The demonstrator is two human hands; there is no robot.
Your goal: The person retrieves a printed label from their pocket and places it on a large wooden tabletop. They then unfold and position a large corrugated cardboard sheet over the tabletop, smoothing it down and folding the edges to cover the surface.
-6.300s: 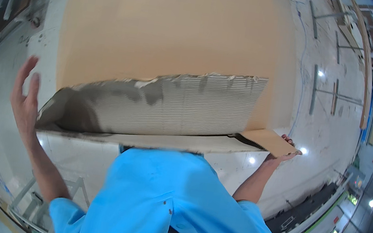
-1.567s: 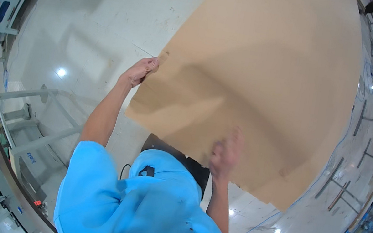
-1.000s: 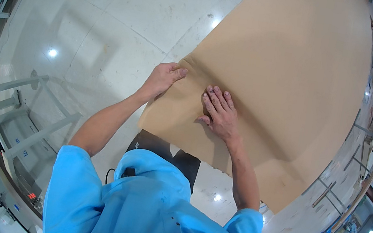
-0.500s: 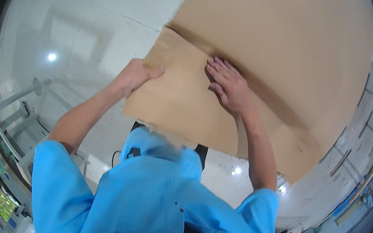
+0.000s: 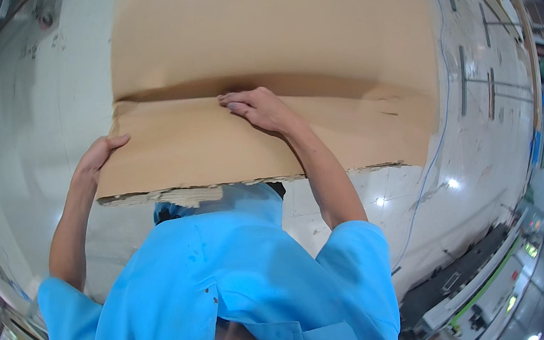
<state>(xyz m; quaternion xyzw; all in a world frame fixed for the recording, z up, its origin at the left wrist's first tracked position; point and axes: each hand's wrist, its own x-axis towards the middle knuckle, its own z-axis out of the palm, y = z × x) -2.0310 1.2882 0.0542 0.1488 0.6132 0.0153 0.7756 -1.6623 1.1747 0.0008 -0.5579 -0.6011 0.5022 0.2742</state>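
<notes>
A large brown cardboard sheet (image 5: 273, 22) stretches away from me, creased across its width. Its near strip (image 5: 170, 148) is raised along the fold and has a ragged near edge with frayed corrugated layers. My left hand (image 5: 100, 150) is closed on the left edge of this strip, thumb on top and fingers hidden beyond the edge. Along the crease rests my right hand (image 5: 260, 108), palm down, its fingers pointing left and the thumb apart. The fingertips touch the cardboard by the fold, and nothing shows in that hand.
Beneath the sheet lies a pale, glossy floor (image 5: 63, 110). A thin blue cable (image 5: 442, 125) runs along the right side of the cardboard. Metal bars (image 5: 463, 79) are at the far right, and a dark, long machine part (image 5: 453, 278) stands at the lower right.
My view has turned, so the crease now runs nearly level across it and the ragged near edge shows. My right hand now points left along the fold, while my left still holds the edge.
</notes>
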